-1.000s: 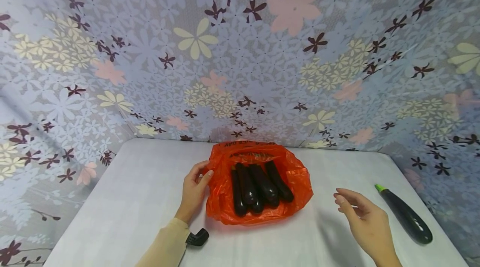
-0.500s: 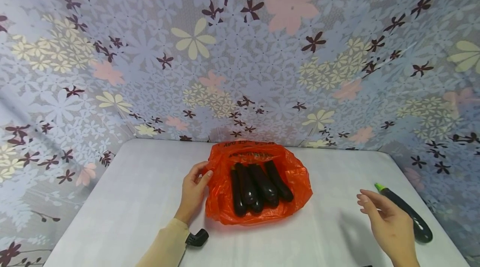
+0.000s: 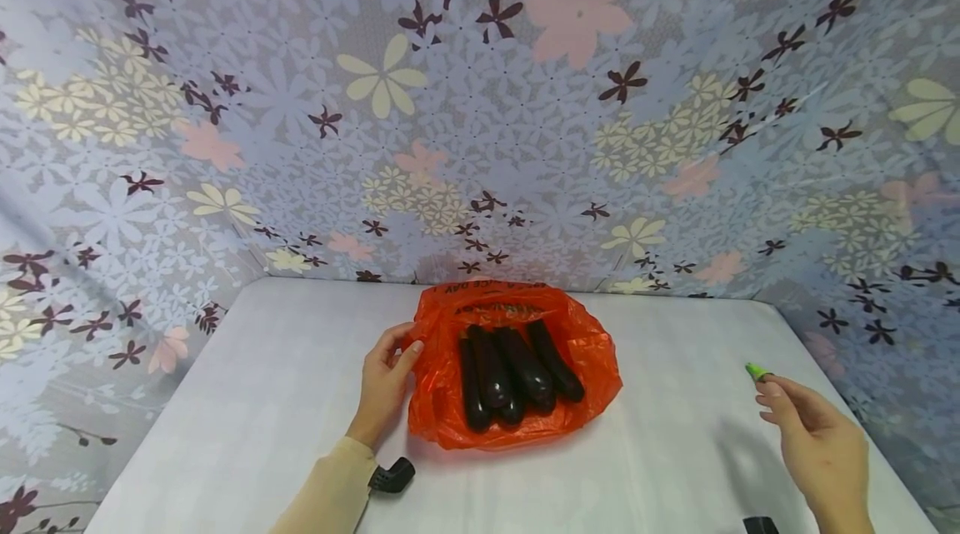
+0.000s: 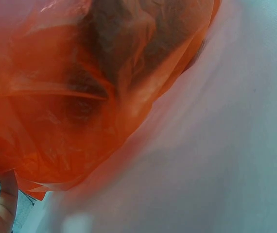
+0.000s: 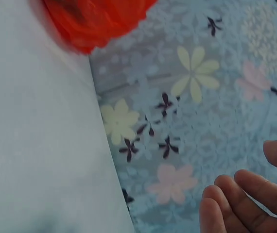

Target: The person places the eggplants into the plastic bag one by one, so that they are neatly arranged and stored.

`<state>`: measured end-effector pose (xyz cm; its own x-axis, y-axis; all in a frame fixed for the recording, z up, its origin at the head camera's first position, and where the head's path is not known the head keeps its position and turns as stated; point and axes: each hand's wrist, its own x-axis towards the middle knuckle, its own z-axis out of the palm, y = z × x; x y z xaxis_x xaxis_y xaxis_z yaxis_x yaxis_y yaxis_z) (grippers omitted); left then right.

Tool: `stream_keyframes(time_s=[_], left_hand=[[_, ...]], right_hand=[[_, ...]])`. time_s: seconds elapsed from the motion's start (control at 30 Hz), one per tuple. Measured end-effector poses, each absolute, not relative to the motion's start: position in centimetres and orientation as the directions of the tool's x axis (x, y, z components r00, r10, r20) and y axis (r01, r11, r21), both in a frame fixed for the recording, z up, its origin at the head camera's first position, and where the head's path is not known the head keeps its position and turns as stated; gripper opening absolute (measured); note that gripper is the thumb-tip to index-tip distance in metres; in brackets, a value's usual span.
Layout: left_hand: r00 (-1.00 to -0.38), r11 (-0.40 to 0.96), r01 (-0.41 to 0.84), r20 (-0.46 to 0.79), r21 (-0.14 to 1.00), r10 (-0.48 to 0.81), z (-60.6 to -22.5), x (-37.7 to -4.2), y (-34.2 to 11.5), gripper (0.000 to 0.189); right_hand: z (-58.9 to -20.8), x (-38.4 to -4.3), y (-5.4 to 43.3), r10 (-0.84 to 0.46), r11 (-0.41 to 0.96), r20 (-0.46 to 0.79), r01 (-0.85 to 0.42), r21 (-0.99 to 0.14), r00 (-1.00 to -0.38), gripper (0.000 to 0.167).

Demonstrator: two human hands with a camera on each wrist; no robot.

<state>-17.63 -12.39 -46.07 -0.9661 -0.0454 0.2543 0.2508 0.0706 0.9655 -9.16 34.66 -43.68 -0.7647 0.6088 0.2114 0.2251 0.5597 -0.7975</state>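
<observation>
An orange-red plastic bag lies with its mouth spread on the table, holding several dark, glossy eggplants. At the bag's left rim, my left hand pinches the thin plastic; in the left wrist view its fingers meet the bag's edge. A single eggplant lies at the far right, only its green stem end showing. My right hand hovers in front of that eggplant and hides its body. In the right wrist view the right fingers are loosely bent, thumb apart, with nothing between them.
The white table backs onto floral fabric, which also rises at both sides. A black device sits at the left wrist, another black piece near the right wrist.
My right hand has moved rightward across the table, from beside the bag to in front of the lone eggplant, covering most of it. The left hand keeps its place at the bag.
</observation>
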Motion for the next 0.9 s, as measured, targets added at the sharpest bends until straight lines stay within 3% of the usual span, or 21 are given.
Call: stream_keyframes(time_s=[0.3, 0.57, 0.9], left_hand=[[-0.965, 0.058, 0.252, 0.255, 0.966, -0.054, -48.2, -18.7, -12.6, 0.031], [-0.968, 0.046, 0.244, 0.246, 0.969, -0.047, -46.2, -17.7, -12.4, 0.031], [-0.965, 0.045, 0.258, 0.260, 0.965, -0.041, -46.3, -17.8, -12.4, 0.030]], right_hand=[[-44.3, -9.0, 37.8, 0.695, 0.471, 0.098, 0.348, -0.811, -0.712, 0.050], [-44.8, -8.4, 40.2, 0.757, 0.467, 0.057, 0.477, -0.744, -0.651, 0.061], [-46.1, -8.2, 42.7, 0.763, 0.429, -0.053, 0.565, -0.705, -0.645, 0.067]])
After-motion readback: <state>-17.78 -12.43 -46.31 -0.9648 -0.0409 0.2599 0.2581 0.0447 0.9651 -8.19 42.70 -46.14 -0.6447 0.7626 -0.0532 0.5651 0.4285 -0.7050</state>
